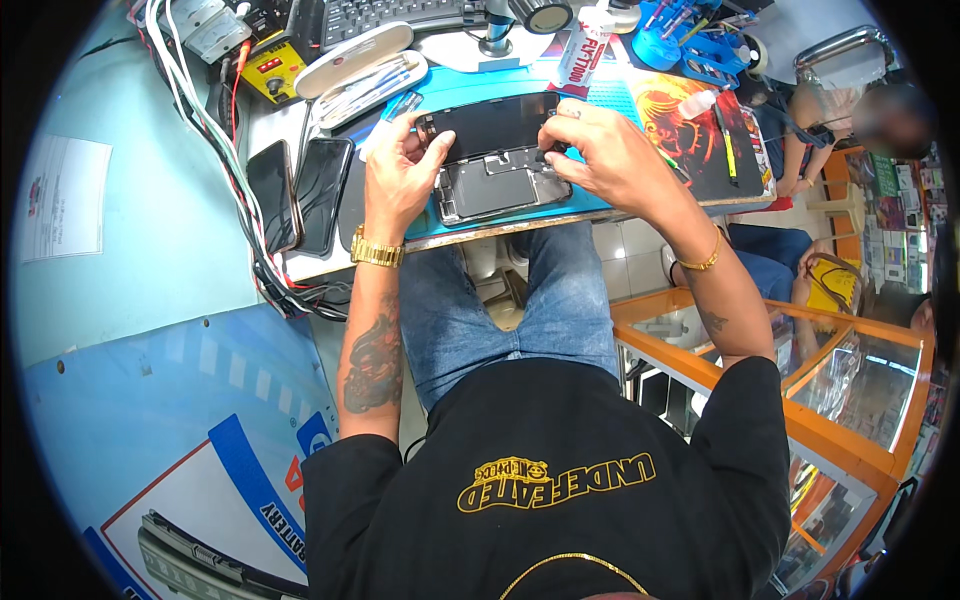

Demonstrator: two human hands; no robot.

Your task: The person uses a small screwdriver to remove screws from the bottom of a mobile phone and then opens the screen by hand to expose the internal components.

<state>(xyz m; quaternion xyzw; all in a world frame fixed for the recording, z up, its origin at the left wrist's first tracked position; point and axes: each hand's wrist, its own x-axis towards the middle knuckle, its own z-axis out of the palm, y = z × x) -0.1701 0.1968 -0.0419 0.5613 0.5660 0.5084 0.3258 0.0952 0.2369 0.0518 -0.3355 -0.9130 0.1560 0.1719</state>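
An opened phone sits on the blue mat (590, 200): its black screen (485, 120) is raised along the far edge of the phone body (490, 190), whose battery and inner parts show. My left hand (400, 170) grips the screen's left end, thumb at its front. My right hand (600, 150) is closed at the screen's right end, fingers bent near the inner connectors; its exact fingertip contact is partly hidden.
Two dark phones (320, 195) and cables (260, 240) lie left, near a pen case (370, 90). A glue tube (580, 50), blue tool holder (660, 45) and microscope stand (495, 35) stand behind. Other people (800, 140) sit at right beside an orange glass counter (840, 380).
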